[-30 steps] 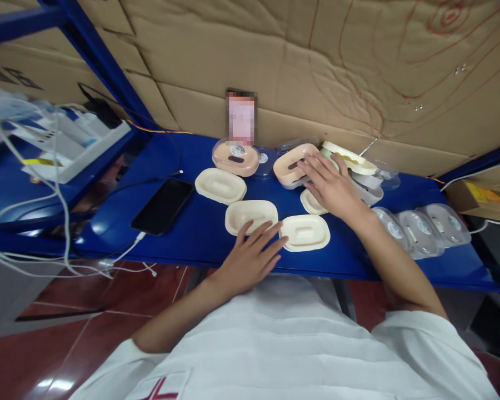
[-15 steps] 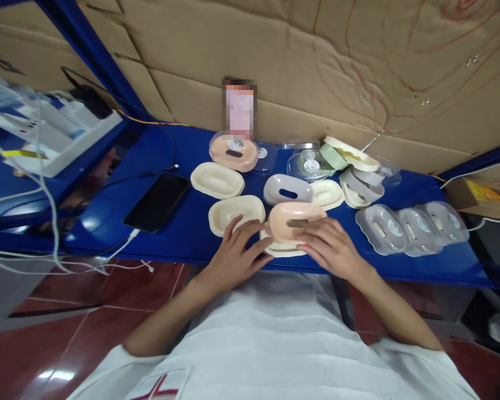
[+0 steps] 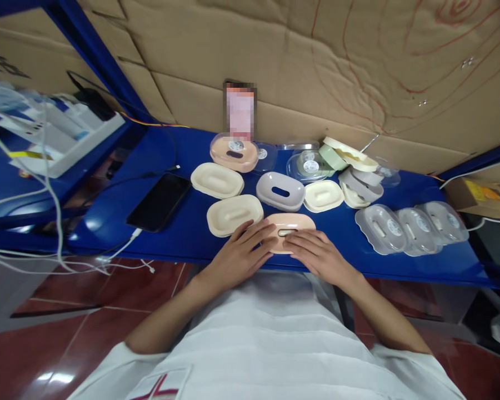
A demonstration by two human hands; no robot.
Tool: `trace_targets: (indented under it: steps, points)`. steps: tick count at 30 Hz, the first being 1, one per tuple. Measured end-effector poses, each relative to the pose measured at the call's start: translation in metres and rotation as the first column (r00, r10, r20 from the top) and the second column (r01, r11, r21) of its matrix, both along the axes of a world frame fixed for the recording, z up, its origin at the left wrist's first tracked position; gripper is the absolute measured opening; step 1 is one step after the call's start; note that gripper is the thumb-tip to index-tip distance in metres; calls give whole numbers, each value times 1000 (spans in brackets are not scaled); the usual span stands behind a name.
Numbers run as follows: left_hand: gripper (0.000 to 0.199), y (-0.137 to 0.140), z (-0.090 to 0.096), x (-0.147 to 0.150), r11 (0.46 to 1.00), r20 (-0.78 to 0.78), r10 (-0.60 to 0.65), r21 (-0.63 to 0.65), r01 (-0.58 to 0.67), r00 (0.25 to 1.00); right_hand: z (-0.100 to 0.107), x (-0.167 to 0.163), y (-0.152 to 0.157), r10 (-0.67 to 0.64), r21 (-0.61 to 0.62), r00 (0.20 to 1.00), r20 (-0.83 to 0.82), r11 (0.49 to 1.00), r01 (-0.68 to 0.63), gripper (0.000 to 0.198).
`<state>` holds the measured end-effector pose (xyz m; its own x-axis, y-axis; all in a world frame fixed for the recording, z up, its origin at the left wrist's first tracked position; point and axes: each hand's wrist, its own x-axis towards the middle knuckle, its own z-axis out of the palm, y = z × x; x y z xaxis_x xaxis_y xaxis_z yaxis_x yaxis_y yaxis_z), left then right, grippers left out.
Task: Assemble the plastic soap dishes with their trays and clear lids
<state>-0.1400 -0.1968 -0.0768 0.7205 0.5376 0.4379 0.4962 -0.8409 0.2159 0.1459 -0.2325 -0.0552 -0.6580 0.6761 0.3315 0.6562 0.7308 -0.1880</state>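
A peach oval soap dish point(image 3: 294, 220) with a slot in its middle lies near the table's front edge. Around its left end curl the fingers of my left hand point(image 3: 244, 253). My right hand point(image 3: 319, 253) grips the opposite end, fingers across the top close to the slot. The cream base seen under it earlier is now covered. Just left of my left fingers is a cream oval dish point(image 3: 233, 214), with a second cream dish point(image 3: 216, 179) behind it. A lilac slotted dish point(image 3: 277, 189) and a smaller cream dish point(image 3: 325, 195) sit behind the peach one.
Clear-lidded grey dishes point(image 3: 385, 230) form a row at right. Stacked dishes point(image 3: 360, 183) stand at the back right. A lidded peach dish point(image 3: 233, 153) is in front of a propped phone point(image 3: 239, 111). Another phone point(image 3: 158, 203) with a cable lies left on the blue table point(image 3: 191, 239).
The peach dish has come down over the cream base, moving slightly left and toward me. My right hand followed it, and the lilac dish has shifted a little left.
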Motion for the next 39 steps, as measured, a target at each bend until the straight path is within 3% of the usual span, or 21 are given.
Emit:
trace_targets:
  steps: [4,11,14,17,19,21,25,28,34,39]
  points:
    - [35,0,-1,0,1000,14,14,9,-14,1000,6,2,7,29,19,997,-77,999,-27,40]
    - [28,2,-5,0,1000,41,-20,-12,21,999,-4,-1,1,45,-13,999,-6,999,-45,49]
    - [30,2,-4,0,998,39,-16,-53,19,999,6,11,11,81,-23,996,-32,996,-82,52]
    - [28,2,-1,0,997,27,-18,-73,20,999,29,33,47,-61,48,998,-11,997,61,48]
    - [28,2,0,0,998,22,-21,-64,23,1000,43,47,83,-228,120,973,42,968,222,47]
    - [28,2,1,0,998,22,-19,-52,20,1000,53,57,121,-312,163,939,145,944,288,50]
    - [28,2,1,-1,998,31,-25,-55,27,999,58,67,185,-264,120,882,391,964,235,71]
    - [27,2,0,-1,998,42,-27,-57,29,999,57,68,208,-222,80,846,485,974,210,81]
    - [28,2,0,-2,998,42,-32,-55,34,999,51,58,199,-169,183,842,512,979,86,57]
    - [29,2,-1,-1,998,51,-39,-50,41,998,53,54,181,-177,185,891,419,977,107,50]
